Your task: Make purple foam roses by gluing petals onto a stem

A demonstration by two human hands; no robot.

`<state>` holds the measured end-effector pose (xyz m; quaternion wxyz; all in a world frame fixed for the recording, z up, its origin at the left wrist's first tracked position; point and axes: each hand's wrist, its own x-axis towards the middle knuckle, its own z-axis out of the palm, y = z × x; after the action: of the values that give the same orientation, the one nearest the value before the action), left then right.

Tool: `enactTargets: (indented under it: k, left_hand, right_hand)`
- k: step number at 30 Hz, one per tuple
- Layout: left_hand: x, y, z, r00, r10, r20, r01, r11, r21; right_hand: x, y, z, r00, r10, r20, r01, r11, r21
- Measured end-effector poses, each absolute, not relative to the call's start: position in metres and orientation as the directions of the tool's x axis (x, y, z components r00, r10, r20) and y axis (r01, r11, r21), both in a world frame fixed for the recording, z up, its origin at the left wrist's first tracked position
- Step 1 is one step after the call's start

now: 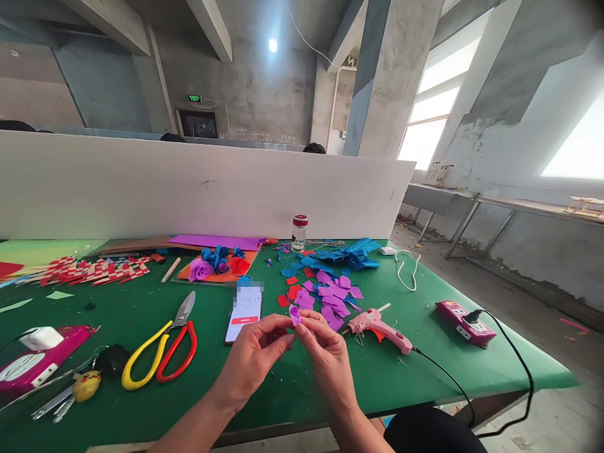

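Between my fingertips, above the green table, is a small rolled purple paper flower point(295, 314). My right hand point(328, 355) pinches it from the right side. My left hand point(259, 355) meets it from the left, its fingers closed at the flower's edge. Just behind my hands lie loose purple paper pieces point(335, 292), mixed with red and blue ones. A pink glue gun point(380, 328) rests to the right of my right hand. A phone point(245, 309) with a lit screen lies behind my left hand. Finished paper flowers point(219, 263) sit on an orange sheet farther back.
Yellow-and-red-handled scissors point(163, 352) lie left of my hands, near a keychain point(86, 385) and a magenta power strip point(47, 358). Another power strip point(465, 323) with a black cord is at right. A red-lidded jar point(299, 233) stands before the white partition point(202, 189).
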<state>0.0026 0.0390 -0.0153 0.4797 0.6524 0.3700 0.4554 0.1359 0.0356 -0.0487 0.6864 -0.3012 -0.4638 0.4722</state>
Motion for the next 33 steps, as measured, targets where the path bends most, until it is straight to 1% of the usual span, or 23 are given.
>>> enactTargets:
  k: [2, 4, 10, 13, 17, 27, 33]
  left_hand:
    - [0.008, 0.038, -0.019, 0.282, 0.944, 0.172, -0.024, -0.172, 0.985]
    - [0.012, 0.036, -0.022, 0.251, 0.958, 0.139, -0.081, -0.122, 0.989]
    - [0.019, 0.036, -0.026, 0.226, 0.970, 0.089, -0.233, -0.034, 0.972]
    - [0.019, 0.037, -0.029, 0.199, 0.977, 0.074, -0.272, -0.017, 0.962]
    - [0.019, 0.037, -0.029, 0.168, 0.984, 0.060, -0.267, -0.014, 0.964]
    - [0.024, 0.033, -0.025, 0.150, 0.986, 0.070, -0.237, -0.033, 0.971]
    - [0.025, 0.031, -0.026, 0.125, 0.989, 0.077, -0.225, -0.047, 0.973]
  right_hand:
    - [0.132, 0.034, -0.051, 0.146, 0.926, 0.349, -0.334, 0.378, -0.863]
    - [0.129, 0.034, -0.053, 0.178, 0.917, 0.358, -0.276, 0.396, -0.876]
    - [0.128, 0.032, -0.054, 0.268, 0.869, 0.416, -0.106, 0.456, -0.884]
    - [0.129, 0.029, -0.051, 0.272, 0.842, 0.465, -0.029, 0.490, -0.871]
    - [0.130, 0.027, -0.047, 0.280, 0.827, 0.488, 0.077, 0.487, -0.870]
    - [0.134, 0.026, -0.039, 0.308, 0.784, 0.540, 0.187, 0.506, -0.842]
    - [0.135, 0.027, -0.041, 0.311, 0.721, 0.619, 0.283, 0.552, -0.785]
